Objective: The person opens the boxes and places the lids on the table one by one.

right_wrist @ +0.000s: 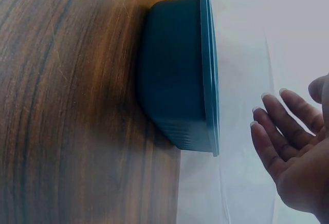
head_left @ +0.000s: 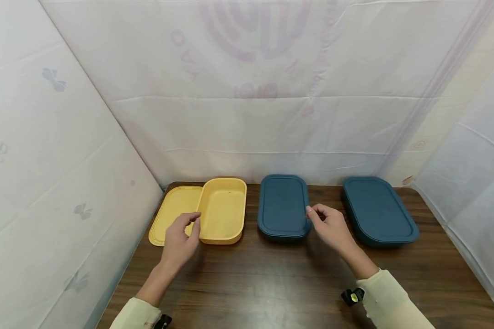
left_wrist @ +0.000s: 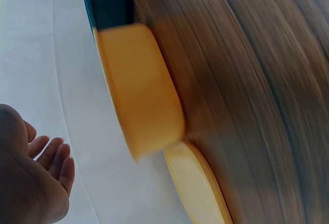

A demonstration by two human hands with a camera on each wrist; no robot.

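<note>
An open yellow container (head_left: 224,208) rests partly on its yellow lid (head_left: 170,212) at the back left of the wooden table (head_left: 263,278). My left hand (head_left: 191,222) hovers by its front left corner with loosely curled fingers, holding nothing. In the left wrist view that hand (left_wrist: 36,149) is apart from the yellow container (left_wrist: 139,90) and the lid (left_wrist: 198,183). A blue lidded container (head_left: 281,203) stands in the middle. My right hand (head_left: 318,217) is at its right edge; in the right wrist view the hand (right_wrist: 288,108) is open, with a gap to the container (right_wrist: 175,75).
A second blue lidded container (head_left: 378,212) stands at the back right. White sheeting (head_left: 247,114) walls the table on the left, back and right. Bare wood lies in front of the containers.
</note>
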